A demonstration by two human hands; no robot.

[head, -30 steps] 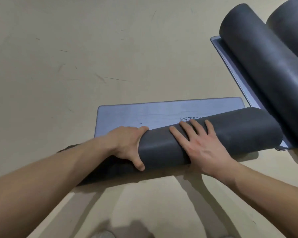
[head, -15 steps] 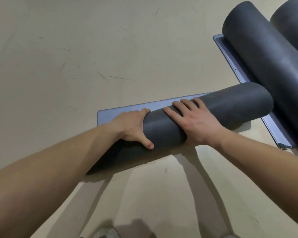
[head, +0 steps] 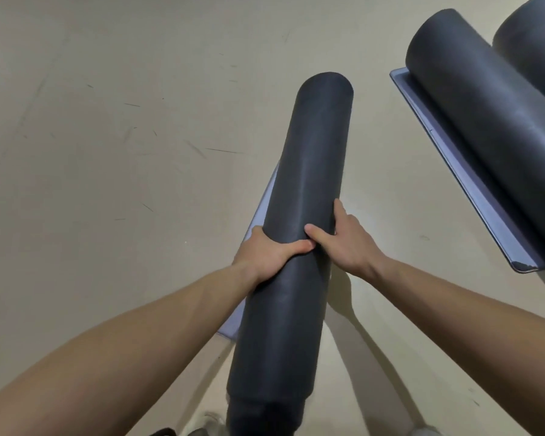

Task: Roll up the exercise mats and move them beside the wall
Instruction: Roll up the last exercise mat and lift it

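- The left thumb [head: 296, 247] is laid across the top of the rolled mat [head: 309, 184]. The remaining fingers of the left hand [head: 271, 258] are hidden round the roll's left flank, so their curl cannot be confirmed.
- The right thumb [head: 313, 231] is pressed on the top of the roll, almost touching the left thumb. The right fingers [head: 340, 210] are run down the right flank, and the right hand [head: 353, 243] is clamped on the roll.
- The roll is held between both hands near mid-length. It points away from the person, with its near end by the feet.
- It cannot be told whether the far end is resting on the floor [head: 107, 184].
- A loose edge [head: 258, 212] of paler sheet is seen along the left of the roll, just beside the left hand. The wrap is judged unsecured.
- The material is judged soft, springy and fairly grippy. It is moderately light but long and awkward, and liable to uncoil if pressure is released.
- Hold is recommended at mid-length, with the loose edge pinned under a palm.
- Well apart, to the right, a second roll [head: 485, 136] is lying on its unrolled sheet [head: 472, 202]. A third roll [head: 535, 48] lies beside it.
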